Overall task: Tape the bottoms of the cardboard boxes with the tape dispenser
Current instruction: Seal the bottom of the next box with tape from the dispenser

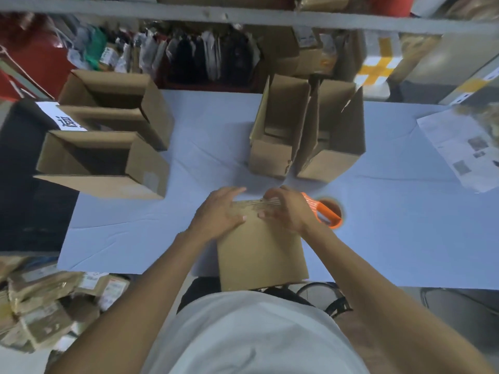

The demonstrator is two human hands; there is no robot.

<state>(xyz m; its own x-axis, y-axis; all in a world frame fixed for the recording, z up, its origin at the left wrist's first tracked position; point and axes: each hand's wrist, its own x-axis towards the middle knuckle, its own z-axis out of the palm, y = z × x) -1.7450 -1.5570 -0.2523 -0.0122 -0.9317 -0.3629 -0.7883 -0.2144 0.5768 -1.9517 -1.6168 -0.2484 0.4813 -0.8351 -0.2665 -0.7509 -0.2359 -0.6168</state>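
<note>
A brown cardboard box (260, 252) lies on its side at the near edge of the pale blue table (391, 225), its far end toward the table's middle. My left hand (220, 211) rests flat on the box's far left part, fingers spread. My right hand (287, 209) presses on a strip of clear tape at the far end, fingers bent over the edge. The orange tape dispenser (328, 211) lies on the table just right of my right hand, partly hidden by it.
Three open boxes (108, 155) stand at the left of the table and two upright open boxes (305, 136) at the back centre. A printed paper sheet (461, 149) lies at the right. Shelving with clothes and parcels runs behind; parcels pile on the floor at lower left.
</note>
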